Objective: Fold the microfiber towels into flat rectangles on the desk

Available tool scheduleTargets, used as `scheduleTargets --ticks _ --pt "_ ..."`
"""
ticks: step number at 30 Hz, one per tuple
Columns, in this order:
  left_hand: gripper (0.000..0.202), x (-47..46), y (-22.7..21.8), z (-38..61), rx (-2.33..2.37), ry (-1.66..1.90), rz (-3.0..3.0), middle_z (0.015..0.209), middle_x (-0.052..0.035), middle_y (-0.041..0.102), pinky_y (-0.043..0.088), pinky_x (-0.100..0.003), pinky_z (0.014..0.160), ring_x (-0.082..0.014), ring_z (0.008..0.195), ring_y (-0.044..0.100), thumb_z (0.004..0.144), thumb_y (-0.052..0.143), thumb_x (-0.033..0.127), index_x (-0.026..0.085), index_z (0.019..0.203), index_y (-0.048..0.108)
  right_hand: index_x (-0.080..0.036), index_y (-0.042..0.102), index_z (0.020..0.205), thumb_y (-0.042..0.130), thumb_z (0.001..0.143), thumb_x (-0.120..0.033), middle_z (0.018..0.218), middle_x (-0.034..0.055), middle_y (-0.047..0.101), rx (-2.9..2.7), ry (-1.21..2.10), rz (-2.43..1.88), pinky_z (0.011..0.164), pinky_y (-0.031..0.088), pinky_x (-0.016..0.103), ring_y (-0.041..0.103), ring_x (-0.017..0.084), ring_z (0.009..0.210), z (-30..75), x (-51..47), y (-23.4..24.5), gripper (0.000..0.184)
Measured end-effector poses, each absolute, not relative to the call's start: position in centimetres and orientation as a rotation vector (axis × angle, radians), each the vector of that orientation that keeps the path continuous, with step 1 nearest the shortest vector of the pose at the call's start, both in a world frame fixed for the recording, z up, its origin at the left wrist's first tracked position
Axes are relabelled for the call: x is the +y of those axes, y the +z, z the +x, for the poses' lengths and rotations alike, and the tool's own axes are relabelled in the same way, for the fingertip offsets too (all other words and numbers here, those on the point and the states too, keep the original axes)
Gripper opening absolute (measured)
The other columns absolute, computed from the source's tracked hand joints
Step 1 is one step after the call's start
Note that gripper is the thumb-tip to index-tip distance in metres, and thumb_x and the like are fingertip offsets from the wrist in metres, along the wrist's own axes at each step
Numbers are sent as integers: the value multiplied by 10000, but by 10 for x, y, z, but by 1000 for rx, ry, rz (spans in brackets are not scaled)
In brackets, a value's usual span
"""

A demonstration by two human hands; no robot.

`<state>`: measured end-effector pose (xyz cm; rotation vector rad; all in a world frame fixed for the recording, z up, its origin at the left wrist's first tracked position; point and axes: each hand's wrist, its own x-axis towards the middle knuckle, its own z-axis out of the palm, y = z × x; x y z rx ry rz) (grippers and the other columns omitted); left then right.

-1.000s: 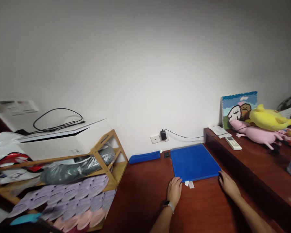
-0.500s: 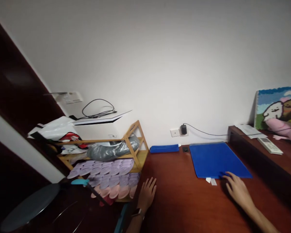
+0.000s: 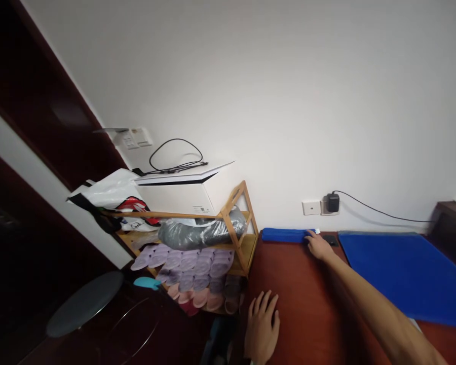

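Observation:
My right hand [image 3: 319,247] reaches across to the back of the desk. Its fingertips touch the right end of a narrow folded blue cloth [image 3: 285,235], which lies flat against the wall with a small white tag at that end. The fingers look apart, not wrapped round the cloth. My left hand [image 3: 263,324] rests palm down near the desk's left edge, fingers spread, with nothing in it. On the right, a larger blue cloth [image 3: 406,274] lies spread out, partly behind my right forearm.
A wooden rack [image 3: 247,228] beside the reddish-brown desk [image 3: 300,299] holds a white box [image 3: 175,195], plastic-wrapped goods and lilac and pink slippers [image 3: 188,258]. A black adapter [image 3: 332,203] sits in the wall socket. A round dark stool seat [image 3: 85,304] stands lower left.
My right hand has moved from the larger blue cloth's front edge to the folded cloth at the back. The view has turned left. My left hand stays flat on the desk.

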<state>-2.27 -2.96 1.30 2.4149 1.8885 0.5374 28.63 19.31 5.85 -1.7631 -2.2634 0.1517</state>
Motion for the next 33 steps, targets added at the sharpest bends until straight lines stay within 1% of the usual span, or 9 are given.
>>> scheduleTargets --ticks 5,11,14,17,21,25,28,30,33 --pt "554 -26 3 -26 1877 553 2356 1598 14 547 397 -573 1227 -307 1474 488 984 494 243 407 1508 561 -151 672 1375 438 919 -88 1561 194 549 -2238 179 -1833 1067 500 473 641 318 1265 274 230 46 517" --pt "554 -29 12 -23 1850 545 2344 1602 20 543 381 -580 1242 -302 1488 472 985 477 236 390 1510 562 -108 582 1461 369 975 -67 1498 231 597 -2143 89 -1734 1127 487 463 627 294 1312 265 216 65 532" --pt "556 -29 15 -21 1871 544 2329 1594 10 553 379 -582 1243 -296 1488 473 974 467 215 366 1497 582 -146 563 1485 359 1041 -150 1545 173 573 -2107 -2 -1590 1207 438 448 561 255 1405 262 189 104 489" --pt "543 -28 13 -22 1866 600 2322 1565 -17 586 379 -574 1244 -295 1478 484 956 479 212 327 1468 618 -199 594 1459 437 1063 -245 1531 121 597 -2054 -127 -1223 1201 474 471 568 245 1402 263 140 161 429" --pt "433 -28 22 -21 1822 893 2169 1362 -86 725 454 -538 1181 -297 1317 623 935 483 243 252 1291 728 -233 601 1459 524 1050 -276 1476 117 641 -1838 -267 -820 1160 529 482 630 255 1334 272 44 242 418" --pt "352 -52 88 10 1651 1451 1656 1107 -116 752 551 -502 1017 -304 1078 703 969 495 480 232 1065 725 -270 603 1460 597 1026 -323 1456 98 655 -1669 -199 -850 1156 534 489 638 268 1325 278 -55 294 437" --pt "437 -97 175 55 1256 1692 1274 963 -66 694 581 -391 835 -230 859 684 979 506 638 236 1069 652 -292 659 1384 618 1013 -311 1397 80 694 -1669 -107 -854 1119 565 452 671 254 1278 270 -117 305 374" --pt "454 -137 230 85 893 1690 1176 992 -56 666 569 -330 785 -206 871 664 981 512 669 245 1100 624 -299 685 1338 598 1016 -269 1378 72 704 -1738 -37 -808 1096 580 413 684 235 1256 258 -155 300 334" --pt "345 -193 280 112 729 1585 1139 955 -8 627 530 -249 810 -166 902 634 871 770 546 250 981 632 -305 678 1344 557 1018 -205 1404 86 681 -1800 -37 -765 1066 599 400 671 234 1274 243 -206 283 362"
